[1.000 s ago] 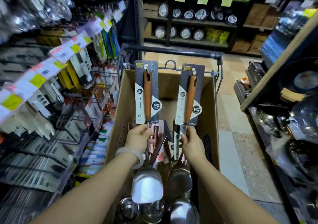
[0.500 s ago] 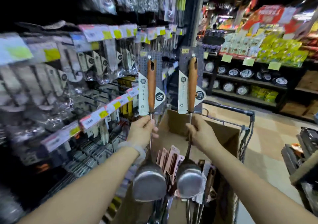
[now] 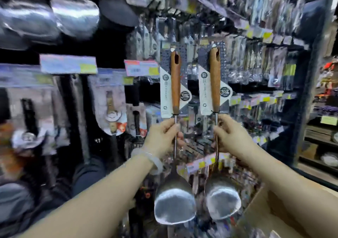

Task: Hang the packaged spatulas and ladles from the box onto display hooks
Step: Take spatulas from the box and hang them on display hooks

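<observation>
Two utensils up in front of the display wall! The left hand (image 3: 162, 137) grips the thin metal shank of a steel spatula with a brown wooden handle on a grey-and-white card (image 3: 175, 84), fingers curled tight just below the card. The right hand (image 3: 231, 137) holds a matching wood-handled steel ladle on its own card (image 3: 214, 80) the same way. Both hang upright, heads below the wrists, handles above the fingers, side by side but apart. To hang them cleanly, I'd say line each card's top hole with a free hook, one at a time. The cardboard box (image 3: 265, 208) sits lower right. The hooks are too blurred to pick out.
</observation>
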